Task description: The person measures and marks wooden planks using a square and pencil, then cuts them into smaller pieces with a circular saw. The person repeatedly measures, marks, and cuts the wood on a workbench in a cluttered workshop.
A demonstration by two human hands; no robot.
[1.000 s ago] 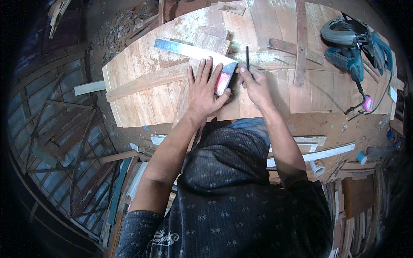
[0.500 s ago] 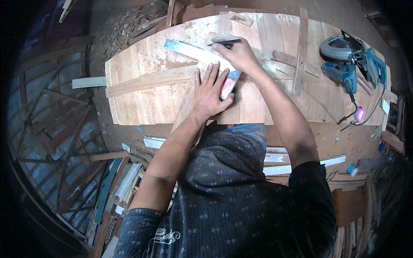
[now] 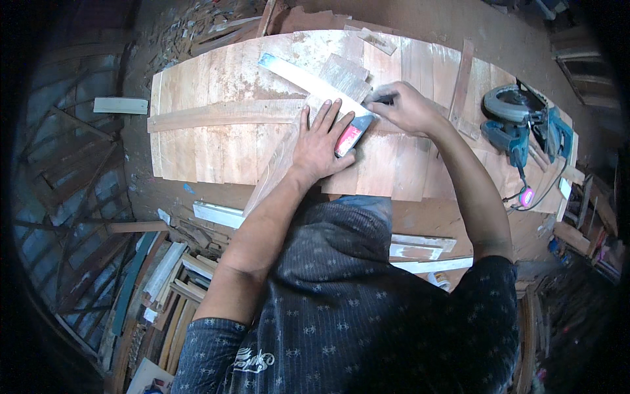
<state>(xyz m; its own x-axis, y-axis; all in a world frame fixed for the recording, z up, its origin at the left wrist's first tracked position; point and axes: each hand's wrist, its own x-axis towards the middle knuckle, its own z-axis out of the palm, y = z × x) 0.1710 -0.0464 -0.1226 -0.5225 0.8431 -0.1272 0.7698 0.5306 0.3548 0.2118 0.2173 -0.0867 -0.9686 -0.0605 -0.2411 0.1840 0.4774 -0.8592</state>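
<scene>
My left hand (image 3: 321, 146) lies flat with its fingers spread, pressing on a try square (image 3: 305, 81) and the wooden board (image 3: 344, 73) under it. The square's pale metal blade slants across the board, and its stock with a red label sits beside my thumb. Just past the blade's right end, my right hand (image 3: 408, 110) is closed around a black pen (image 3: 384, 99), slightly blurred. The pen's tip is too smeared to make out. Beneath all this is a tabletop of joined pale planks (image 3: 216, 154).
A teal circular saw (image 3: 515, 111) with its cord rests on the right of the planks. Wooden strips (image 3: 461, 79) lie near it, and a small offcut (image 3: 377, 41) at the far edge. Stacked timber (image 3: 174, 282) is on the floor at lower left.
My right hand has moved right and nearer along the square, from the blade's middle to beyond its right end, still holding the pen. My left hand stays on the square.
</scene>
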